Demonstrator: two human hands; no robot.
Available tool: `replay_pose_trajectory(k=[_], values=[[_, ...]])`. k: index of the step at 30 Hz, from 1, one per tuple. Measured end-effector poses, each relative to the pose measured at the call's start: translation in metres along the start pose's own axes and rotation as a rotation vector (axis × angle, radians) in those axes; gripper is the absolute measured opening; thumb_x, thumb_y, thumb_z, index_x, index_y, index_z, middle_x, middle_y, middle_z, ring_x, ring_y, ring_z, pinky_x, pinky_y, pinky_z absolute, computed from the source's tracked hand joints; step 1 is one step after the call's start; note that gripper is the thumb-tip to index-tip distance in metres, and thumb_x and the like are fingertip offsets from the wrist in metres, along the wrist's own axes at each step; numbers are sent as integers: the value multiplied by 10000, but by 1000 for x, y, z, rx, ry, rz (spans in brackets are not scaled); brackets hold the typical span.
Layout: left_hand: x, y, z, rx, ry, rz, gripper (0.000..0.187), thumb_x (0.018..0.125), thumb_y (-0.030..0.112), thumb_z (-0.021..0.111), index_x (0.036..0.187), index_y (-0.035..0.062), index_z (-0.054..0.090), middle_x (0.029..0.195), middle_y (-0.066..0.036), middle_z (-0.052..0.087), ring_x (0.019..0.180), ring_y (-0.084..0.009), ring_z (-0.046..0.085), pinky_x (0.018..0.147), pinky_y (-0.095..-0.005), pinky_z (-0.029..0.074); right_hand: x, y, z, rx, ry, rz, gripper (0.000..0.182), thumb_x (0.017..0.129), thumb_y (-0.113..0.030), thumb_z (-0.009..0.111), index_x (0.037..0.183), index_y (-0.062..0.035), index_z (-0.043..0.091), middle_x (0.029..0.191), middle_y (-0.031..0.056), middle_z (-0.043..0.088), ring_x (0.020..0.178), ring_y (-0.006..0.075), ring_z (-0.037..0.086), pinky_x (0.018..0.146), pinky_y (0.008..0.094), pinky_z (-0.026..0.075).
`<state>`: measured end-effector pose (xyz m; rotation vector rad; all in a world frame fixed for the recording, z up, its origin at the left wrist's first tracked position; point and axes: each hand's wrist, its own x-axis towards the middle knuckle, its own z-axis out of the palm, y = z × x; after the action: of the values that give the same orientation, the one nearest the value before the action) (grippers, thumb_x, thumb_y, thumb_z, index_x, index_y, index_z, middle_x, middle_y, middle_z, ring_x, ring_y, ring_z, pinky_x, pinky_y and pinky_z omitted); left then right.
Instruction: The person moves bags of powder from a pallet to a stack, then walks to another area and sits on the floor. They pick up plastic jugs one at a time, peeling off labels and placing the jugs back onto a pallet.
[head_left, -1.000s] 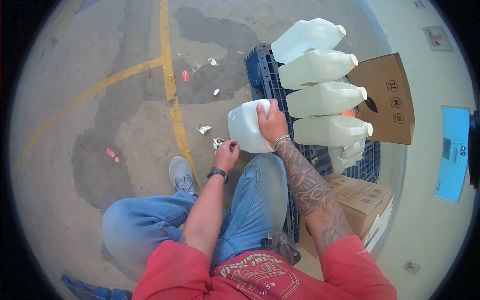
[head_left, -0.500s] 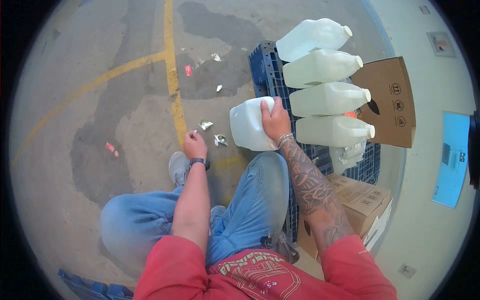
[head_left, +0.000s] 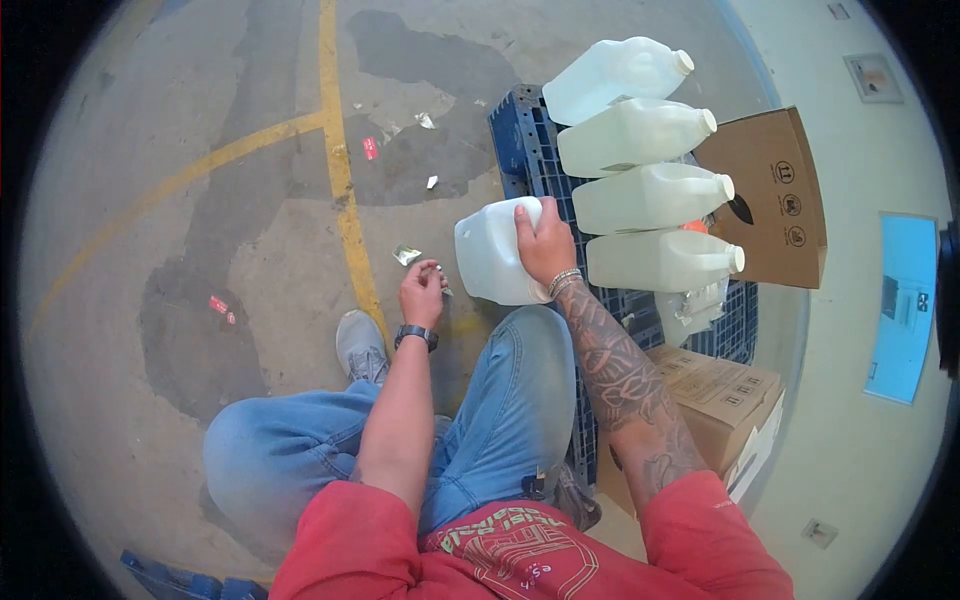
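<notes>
My right hand [head_left: 546, 240] is wrapped round the handle of a translucent white plastic jug [head_left: 492, 252]. The jug is held in front of my raised knee, beside the blue pallet [head_left: 510, 150]. Just left of it, my left hand [head_left: 421, 296] is closed in a pinch, apart from the jug. A small pale bit shows at its fingertips, too small to name. Close by that hand lies a crumpled foil scrap [head_left: 406, 255] on the floor. Several similar jugs with white caps, such as this jug [head_left: 650, 199], stand in a row on the pallet.
An open cardboard box [head_left: 770, 200] stands behind the jugs. Another cardboard box [head_left: 705, 390] is near my right forearm. Red scraps [head_left: 370, 149] and white scraps litter the concrete floor, which carries a yellow line [head_left: 338, 165]. A wall [head_left: 845, 330] runs along the right.
My left hand has moved right, nearer the jug, and now covers one of the foil scraps. My right hand keeps its hold on the jug handle. The view has shifted slightly.
</notes>
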<state>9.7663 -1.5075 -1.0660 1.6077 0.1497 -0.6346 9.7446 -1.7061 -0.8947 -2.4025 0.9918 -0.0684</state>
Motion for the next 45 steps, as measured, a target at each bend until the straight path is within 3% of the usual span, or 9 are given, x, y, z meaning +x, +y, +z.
replay_pose_trajectory(k=[8,14,17,20,26,35,38,41,45], values=[[14,-33,-1,-25,118,139,322,955,66,582,1245,-49,660,1173,-158,728,999,-209,738,872,-331,574,-1,-2,-2,0,-1,3,452,1015,-446,530,1227,-46,534,1009,308,712,955,523,674,848,606,518],[18,-28,-12,73,184,138,205,1007,136,632,1169,21,680,1036,-93,754,837,-152,717,758,-298,572,0,-1,-1,-6,4,6,451,1015,-452,527,1215,-48,534,1006,310,710,958,526,671,846,610,515],[18,-24,-20,-67,122,-79,172,1023,124,603,1157,35,665,1000,-82,747,810,-136,711,725,-286,567,-1,-2,-3,1,-4,6,452,1014,-454,529,1214,-48,533,999,312,711,957,528,670,843,609,517],[18,-29,-17,-249,110,-35,178,1030,99,567,1171,45,659,980,-69,739,797,-116,701,700,-267,556,-1,-2,-2,-15,4,6,449,1013,-449,531,1214,-48,533,991,312,711,952,528,672,839,608,519],[26,-37,-23,-270,128,-102,209,1039,72,523,1180,-21,644,1093,-87,713,970,-142,707,803,-269,556,0,-1,-2,-11,2,-2,454,1013,-449,530,1224,-47,530,990,313,711,949,529,673,837,609,520],[26,-34,-27,-125,177,5,405,1000,116,632,1373,-40,610,1276,-132,695,1044,-134,693,818,-260,551,0,-1,-2,5,-6,12,461,1013,-450,531,1228,-41,530,998,313,711,957,522,675,852,601,520],[37,-57,-24,-387,250,-49,389,971,165,693,1309,-26,665,1283,-137,690,996,-128,691,787,-276,557,1,0,-1,-1,-10,2,460,1014,-447,530,1234,-42,528,1005,311,712,959,520,677,853,600,520],[44,-75,-27,-12,365,133,410,933,225,753,1262,-14,698,1227,-141,708,925,-132,689,764,-297,559,0,-1,-1,-14,-2,3,458,1014,-444,529,1238,-44,525,1006,309,714,956,520,678,853,599,521],[20,-29,-32,96,364,-48,403,905,266,789,1198,-2,722,1072,-121,740,890,-139,680,776,-311,554,1,-1,-1,-8,-1,3,458,1014,-446,526,1239,-47,525,1004,308,715,949,521,680,854,600,520]])
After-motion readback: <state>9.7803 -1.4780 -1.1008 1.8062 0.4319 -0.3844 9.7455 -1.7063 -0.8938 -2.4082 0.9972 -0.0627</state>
